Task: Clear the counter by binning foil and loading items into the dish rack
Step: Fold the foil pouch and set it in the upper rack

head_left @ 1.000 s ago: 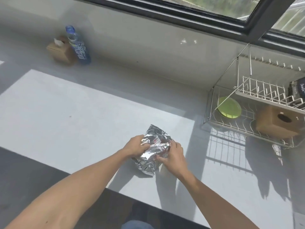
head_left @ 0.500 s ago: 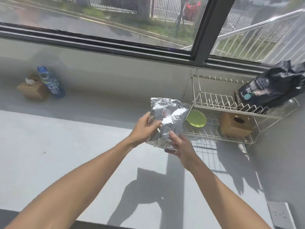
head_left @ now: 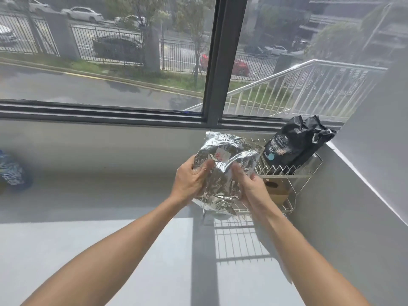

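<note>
Gripping the crinkled silver foil bag (head_left: 223, 173), left hand (head_left: 191, 178) and right hand (head_left: 251, 188) hold it above the grey table (head_left: 110, 239); binning step underway, though no bin shows.

A blue-labelled bottle (head_left: 12, 173) lies blurred at the left edge; window (head_left: 212, 62) spans the upper frame.

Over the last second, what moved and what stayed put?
Both hands, left hand and right hand, lifted the foil bag off the counter toward the dish rack, keeping their grip. The black bag and brown box stayed in the rack.
</note>
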